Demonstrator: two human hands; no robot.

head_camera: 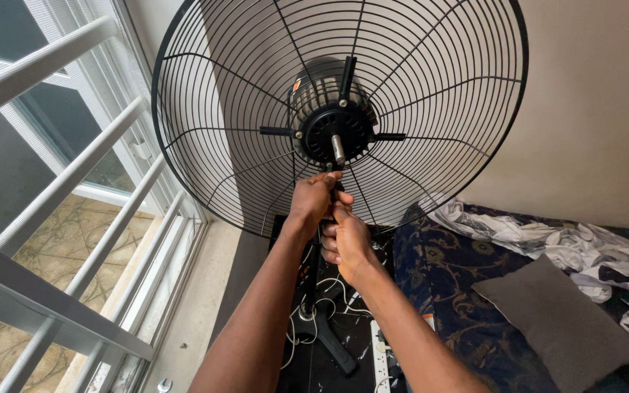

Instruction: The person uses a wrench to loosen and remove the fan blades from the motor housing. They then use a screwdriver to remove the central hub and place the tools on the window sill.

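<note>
A standing fan faces me with only its round black rear wire guard point(431, 80) on; no blades are fitted. The black motor housing point(329, 120) shows a bare metal shaft point(338, 149) pointing at me. My left hand point(311, 200) is closed around the lower black arm of the motor mount, just under the shaft. My right hand point(345, 239) is clenched right below it, around the fan's neck or pole. What sits inside the fingers is hidden.
White window bars point(74, 175) run along the left. A bed with dark patterned cover point(445, 284), a grey pillow point(558, 320) and crumpled white cloth point(569, 247) lies at right. The fan's black base legs point(329, 338), white cables and a power strip point(381, 356) are on the floor below.
</note>
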